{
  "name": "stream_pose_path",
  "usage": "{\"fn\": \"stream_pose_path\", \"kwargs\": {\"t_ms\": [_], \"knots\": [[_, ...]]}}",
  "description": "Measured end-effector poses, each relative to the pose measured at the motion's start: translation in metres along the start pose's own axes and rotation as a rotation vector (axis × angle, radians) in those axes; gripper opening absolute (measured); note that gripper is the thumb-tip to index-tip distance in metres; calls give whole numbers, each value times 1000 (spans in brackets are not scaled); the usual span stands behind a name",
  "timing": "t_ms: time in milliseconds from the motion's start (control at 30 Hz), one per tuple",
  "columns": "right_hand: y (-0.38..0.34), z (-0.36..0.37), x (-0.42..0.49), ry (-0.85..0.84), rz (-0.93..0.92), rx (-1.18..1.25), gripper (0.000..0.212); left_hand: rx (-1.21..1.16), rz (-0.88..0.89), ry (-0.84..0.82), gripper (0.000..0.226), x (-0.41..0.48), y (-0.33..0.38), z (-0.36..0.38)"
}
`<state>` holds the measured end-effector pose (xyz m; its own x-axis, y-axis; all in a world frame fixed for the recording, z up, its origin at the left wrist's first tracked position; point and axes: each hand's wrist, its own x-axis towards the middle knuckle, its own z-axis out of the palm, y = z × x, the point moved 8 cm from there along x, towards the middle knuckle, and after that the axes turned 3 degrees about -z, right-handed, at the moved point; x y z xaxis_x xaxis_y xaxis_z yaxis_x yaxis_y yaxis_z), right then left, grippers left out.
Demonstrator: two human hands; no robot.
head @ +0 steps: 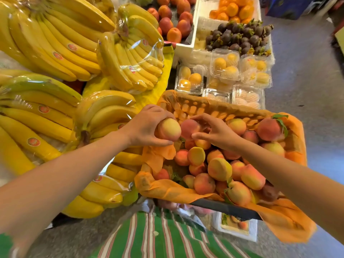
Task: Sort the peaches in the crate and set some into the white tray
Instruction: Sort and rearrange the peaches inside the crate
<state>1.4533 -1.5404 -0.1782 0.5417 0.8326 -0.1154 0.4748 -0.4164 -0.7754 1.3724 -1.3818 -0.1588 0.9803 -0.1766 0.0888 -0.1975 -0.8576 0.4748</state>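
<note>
A dark crate (226,208) lined with orange paper (202,107) holds several peaches (219,169) in yellow, pink and red. My left hand (147,125) grips a pale yellow-pink peach (169,129) above the crate's left edge. My right hand (216,131) reaches in beside it, its fingers and thumb curled round a redder peach (189,128) at the far left of the pile. A white tray (235,227) with a peach in it shows partly below the crate's near edge.
Wrapped banana bunches (55,53) fill the left side. Clear boxes of yellow fruit (225,66) sit beyond the crate. Further back lie nectarines (174,17), mangosteens (240,36) and oranges (234,10) in white boxes. Grey floor (307,81) runs along the right.
</note>
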Motion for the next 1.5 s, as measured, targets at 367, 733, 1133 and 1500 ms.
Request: {"fn": "stream_pose_path", "kwargs": {"t_ms": [367,733,1133,1500], "knots": [[-16,-19,-70,75,150,438,60,-1012,-343,-56,70,17,28,13],[-27,-27,-114,193,100,338,70,-1371,-451,-331,22,17,65,39],[5,-41,-168,116,282,-100,60,-726,-351,-606,50,29,93,73],[33,-66,-171,388,319,-212,63,-359,-297,-319,60,70,88,85]]}}
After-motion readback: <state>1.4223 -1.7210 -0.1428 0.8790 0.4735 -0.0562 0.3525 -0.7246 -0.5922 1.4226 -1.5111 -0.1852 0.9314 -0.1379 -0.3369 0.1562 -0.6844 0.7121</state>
